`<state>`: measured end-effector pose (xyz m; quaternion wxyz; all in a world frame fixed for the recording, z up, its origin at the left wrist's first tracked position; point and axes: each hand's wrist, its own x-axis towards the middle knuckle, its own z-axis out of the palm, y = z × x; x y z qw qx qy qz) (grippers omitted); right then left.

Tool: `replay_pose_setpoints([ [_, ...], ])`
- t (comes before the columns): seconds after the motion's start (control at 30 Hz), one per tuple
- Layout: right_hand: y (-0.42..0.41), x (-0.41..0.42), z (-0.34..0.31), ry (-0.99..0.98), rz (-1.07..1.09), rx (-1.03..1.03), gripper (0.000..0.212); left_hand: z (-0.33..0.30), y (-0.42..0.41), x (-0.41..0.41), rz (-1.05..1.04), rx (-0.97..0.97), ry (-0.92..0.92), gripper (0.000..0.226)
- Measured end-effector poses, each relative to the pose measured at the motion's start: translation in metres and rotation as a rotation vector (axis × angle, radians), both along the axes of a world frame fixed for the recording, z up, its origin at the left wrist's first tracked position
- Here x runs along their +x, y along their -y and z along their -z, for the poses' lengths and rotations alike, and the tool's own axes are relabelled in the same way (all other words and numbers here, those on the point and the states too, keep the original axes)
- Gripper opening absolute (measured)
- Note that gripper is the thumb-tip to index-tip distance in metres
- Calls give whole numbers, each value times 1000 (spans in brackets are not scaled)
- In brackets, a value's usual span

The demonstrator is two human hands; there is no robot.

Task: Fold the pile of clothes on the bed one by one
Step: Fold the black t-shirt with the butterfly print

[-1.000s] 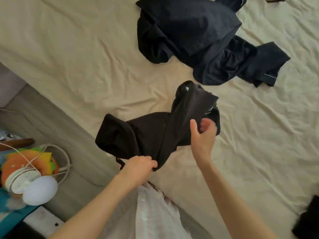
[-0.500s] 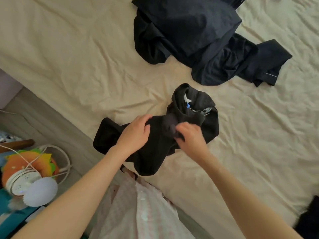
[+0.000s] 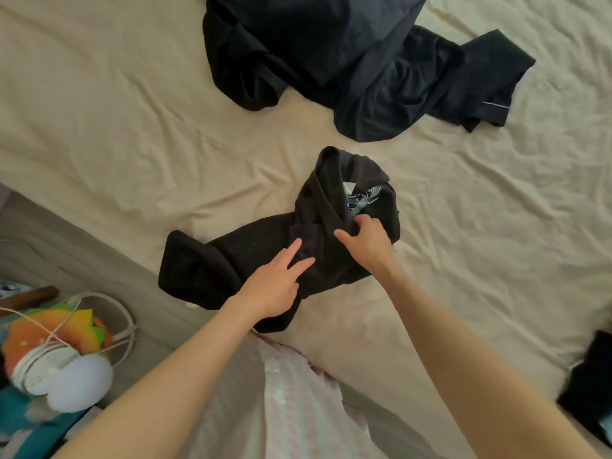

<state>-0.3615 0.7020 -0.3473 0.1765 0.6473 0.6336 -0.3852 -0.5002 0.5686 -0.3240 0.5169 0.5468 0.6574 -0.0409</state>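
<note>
From over the person's head, a rumpled black cloth garment (image 3: 265, 260) lies on the cream, wrinkled bedsheet (image 3: 116, 127), close to the near edge of the bed, with one end bunched up toward the middle of the mattress and a small white label (image 3: 348, 186) showing in its folds. The left hand (image 3: 275, 286) lies flat on the nearer part of this garment, fingers straight and slightly spread, pressing down without gripping. The right hand (image 3: 367, 241) is on the bunched end, its fingers curled into a fold of the black cloth and holding it, thumb pointing left.

Farther up the bed, well apart from the hands, sits a loose pile of dark navy clothes (image 3: 347, 61), one piece trailing off to the right with a thin pale stripe. Another dark piece of cloth (image 3: 589, 385) shows at the right edge. On the floor to the left is a white round lamp-like object (image 3: 77, 380) with white cord, beside an orange and yellow item (image 3: 49, 329). The person's pale pink shirt (image 3: 298, 409) shows between the forearms.
</note>
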Motion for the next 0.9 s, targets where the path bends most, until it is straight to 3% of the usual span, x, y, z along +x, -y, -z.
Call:
replay_pose_setpoints([
  [0.07,10,-6,2,-38,142,-62,48,-1,1,-4,3,-25,12,56],
  [0.13,22,-2,-5,-77,216,11,40,-4,0,-8,3,-65,28,53],
  [0.23,33,12,-33,-140,50,203,35,-13,-8,-16,-51,-118,93,42],
  [0.3,31,17,-55,-209,-157,221,32,-26,-16,-20,-199,-116,152,36],
  [0.43,10,11,-111,-321,-522,344,24,-72,-43,-36,-430,137,124,38],
  [0.53,-11,-9,-164,-391,-665,452,24,-123,-71,-53,-366,322,156,45],
  [0.63,-26,-32,-228,-484,-725,586,22,-185,-92,-69,-249,397,268,47],
  [0.73,-35,-51,-291,-547,-767,729,20,-244,-96,-83,-261,482,311,32],
  [0.83,-35,-68,-347,-628,-765,781,21,-294,-84,-99,-303,602,229,14],
  [0.9,-30,-82,-377,-671,-759,821,21,-323,-68,-112,-314,751,132,13],
])
